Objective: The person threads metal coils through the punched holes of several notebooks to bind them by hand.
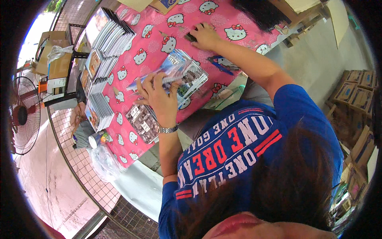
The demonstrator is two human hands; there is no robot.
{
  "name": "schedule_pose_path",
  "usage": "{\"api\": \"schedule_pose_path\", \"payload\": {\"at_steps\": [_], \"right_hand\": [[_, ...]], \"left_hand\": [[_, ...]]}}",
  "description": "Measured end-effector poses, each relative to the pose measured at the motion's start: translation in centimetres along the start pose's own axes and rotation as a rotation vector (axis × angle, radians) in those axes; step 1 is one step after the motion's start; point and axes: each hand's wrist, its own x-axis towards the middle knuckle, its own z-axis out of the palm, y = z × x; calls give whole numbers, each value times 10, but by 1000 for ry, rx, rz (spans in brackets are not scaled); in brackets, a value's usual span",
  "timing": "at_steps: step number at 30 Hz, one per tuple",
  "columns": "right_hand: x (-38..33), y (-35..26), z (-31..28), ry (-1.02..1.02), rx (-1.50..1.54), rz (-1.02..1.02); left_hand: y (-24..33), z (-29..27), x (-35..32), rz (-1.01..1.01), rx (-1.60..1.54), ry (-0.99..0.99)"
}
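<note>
My left hand (157, 95), with a metal watch at the wrist, has its fingers and thumb on a blurred glossy picture card (175, 72). It lifts this card at the left side of a pile of picture cards (195, 81). A second pile, with a greyish picture (142, 124) on top, lies just beside that wrist. Farther off to the right, my right hand (205, 36) rests on the pink patterned tablecloth (217, 20), its fingers curled over a small dark thing (190, 37) whose kind I cannot make out.
Several stacks of picture cards (113, 38) line the table's left side. A white cup (94, 142) and a clear plastic bag (105, 163) are at the near left corner. A blue pen-like thing (221, 65) lies near the table edge. Beyond stand a fan (24, 115) and cardboard boxes (354, 93).
</note>
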Motion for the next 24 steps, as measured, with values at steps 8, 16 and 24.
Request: {"api": "schedule_pose_path", "payload": {"at_steps": [8,16,24], "right_hand": [[-28,-34,-123,-598,1476,-216],[-49,-37,-99,-772,1590,-167],[-27,-39,-150,-786,1079,-472]], "left_hand": [[-3,7,-12,40,-247,77],[9,-5,1,81,-135,84],[-2,-8,5,98,-198,-103]]}}
